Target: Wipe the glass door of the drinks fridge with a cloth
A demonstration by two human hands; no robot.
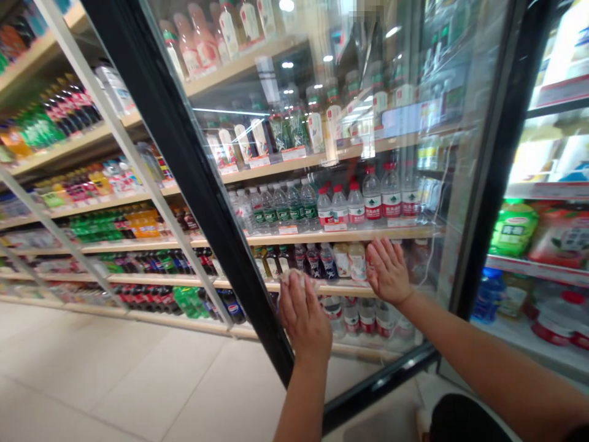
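My left hand (306, 316) presses a crumpled pale cloth (301, 277) to the glass door (386, 368), near its left black frame. Most of the cloth is hidden beneath my fingers. Farther right, my right hand (389, 270) is open with its palm toward the same pane and its fingers stretched upward. It holds nothing, and its palm side is out of sight. The door stands ajar and tilted across the view, with reflections of ceiling lights on it.
Behind the glass, shelves hold water bottles (354, 205) and other drinks. Open drink shelves (115, 236) run along the left above a tiled floor (115, 374). On the right, the lit fridge interior holds a green-packaged item (514, 227) and bottles. A dark rounded shape (464, 420) shows at the bottom.
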